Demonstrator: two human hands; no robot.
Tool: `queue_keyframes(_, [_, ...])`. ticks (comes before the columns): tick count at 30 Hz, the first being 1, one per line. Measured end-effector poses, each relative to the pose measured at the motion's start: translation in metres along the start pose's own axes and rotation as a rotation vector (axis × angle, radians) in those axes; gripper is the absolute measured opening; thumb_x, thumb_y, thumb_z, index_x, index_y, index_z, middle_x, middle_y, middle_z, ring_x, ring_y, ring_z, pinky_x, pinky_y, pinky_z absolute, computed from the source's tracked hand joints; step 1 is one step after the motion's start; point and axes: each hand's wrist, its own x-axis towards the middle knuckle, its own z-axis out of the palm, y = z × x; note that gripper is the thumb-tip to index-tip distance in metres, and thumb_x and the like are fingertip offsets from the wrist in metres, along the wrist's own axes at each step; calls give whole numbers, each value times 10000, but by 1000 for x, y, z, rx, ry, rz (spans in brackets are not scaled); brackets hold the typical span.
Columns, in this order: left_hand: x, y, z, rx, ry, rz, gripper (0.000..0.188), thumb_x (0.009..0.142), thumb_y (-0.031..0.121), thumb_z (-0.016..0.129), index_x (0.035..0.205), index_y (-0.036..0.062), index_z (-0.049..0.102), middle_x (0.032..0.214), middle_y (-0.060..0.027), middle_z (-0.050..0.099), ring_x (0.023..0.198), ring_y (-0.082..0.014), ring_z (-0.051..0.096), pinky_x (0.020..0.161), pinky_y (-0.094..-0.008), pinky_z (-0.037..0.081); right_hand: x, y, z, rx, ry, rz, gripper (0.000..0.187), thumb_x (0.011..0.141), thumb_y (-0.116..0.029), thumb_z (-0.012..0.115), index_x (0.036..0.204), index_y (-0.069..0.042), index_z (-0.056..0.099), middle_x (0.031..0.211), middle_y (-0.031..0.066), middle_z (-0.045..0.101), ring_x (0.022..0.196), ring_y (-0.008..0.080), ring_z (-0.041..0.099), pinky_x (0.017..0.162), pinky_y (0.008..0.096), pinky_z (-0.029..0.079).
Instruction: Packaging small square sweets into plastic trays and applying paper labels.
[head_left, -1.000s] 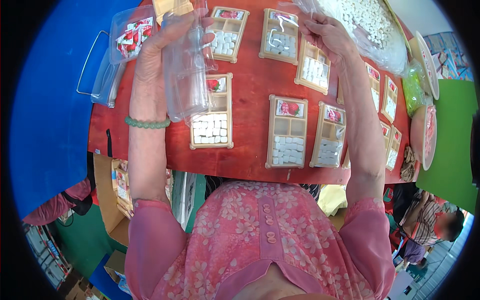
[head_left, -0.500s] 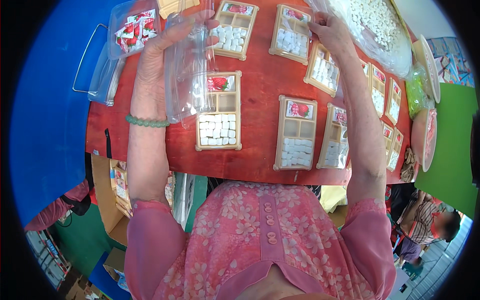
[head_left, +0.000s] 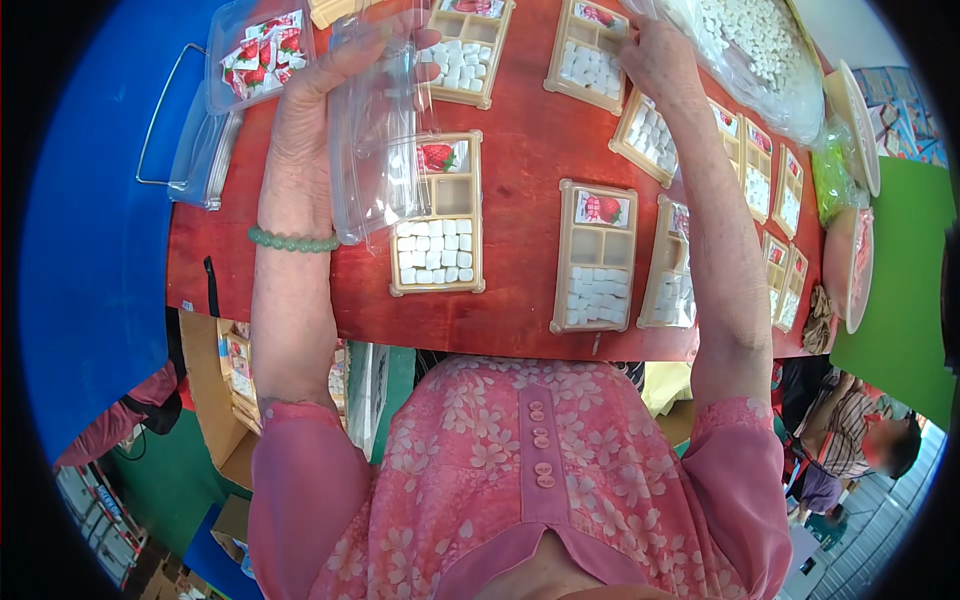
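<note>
We hold a set of nested clear plastic lids [head_left: 375,150] in our left hand [head_left: 318,85], the thumb and fingers clamped around them. They stand raised at the left of the scene, in front of part of a beige tray [head_left: 452,193] on the red table [head_left: 520,180]. Our right hand [head_left: 665,65] is at the far side, its fingers drawn together by the right edge of a far tray [head_left: 578,97]; we cannot tell whether the fingertips are closed on anything.

That far tray carries white blocks [head_left: 590,68] in its near part and a red-and-white packet at its far end. A tilted tray [head_left: 645,140] lies just beside our right wrist, and another tray [head_left: 615,248] sits near the table's near edge, with more trays to the right of our right forearm.

At the far left is a clear tub [head_left: 216,60] of strawberry-printed packets [head_left: 262,60]. At the far right, a clear bag [head_left: 690,30] holds a heap of loose white pieces [head_left: 755,45].
</note>
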Motion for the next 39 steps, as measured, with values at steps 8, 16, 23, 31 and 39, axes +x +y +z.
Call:
queue_keyframes(8, [-2, -1, -6, -85, -36, -25, 677, 766, 314, 712, 1289, -38, 466, 1183, -177, 563, 974, -234, 622, 768, -310, 559, -28, -58, -19, -70, 183, -67, 272, 884, -170, 493, 990, 64, 583, 988, 292, 591, 963, 430, 567, 847, 475, 455])
queue_keyframes(16, [30, -20, 3, -273, -378, 256, 555, 780, 272, 661, 1244, 16, 496, 1110, -101, 593, 1036, -199, 554, 906, -351, 455, -23, -50, 26, -481, 195, -591, 348, 939, -187, 429, 1161, 77, 479, 1147, 283, 495, 1109, 453, 455, 993, 480, 354])
queue_keyframes(23, [41, -23, -7, -481, -902, 324, 624, 731, 186, 711, 1259, -27, 458, 1084, -116, 584, 914, -196, 603, 791, -274, 515, -26, -88, 50, -122, 372, -376, 402, 936, -194, 433, 1155, 143, 423, 1169, 324, 478, 1132, 475, 439, 1013, 498, 331])
queue_keyframes(31, [-1, 2, 13, -39, -91, -42, 636, 782, 276, 729, 1263, -30, 448, 1076, -104, 599, 886, -198, 623, 753, -316, 540, -42, -96, 13, 120, 302, -297, 425, 929, -282, 499, 1183, 55, 446, 1145, 320, 501, 1079, 465, 482, 932, 516, 390])
queue_keyframes(39, [-12, -15, 4, -22, -58, 74, 593, 794, 298, 710, 1250, -17, 499, 1136, -106, 583, 997, -178, 603, 787, -310, 541, -88, -157, -52, 1268, -331, -197, 361, 804, -178, 712, 1043, 61, 586, 852, 103, 660, 732, 135, 625, 659, 252, 496])
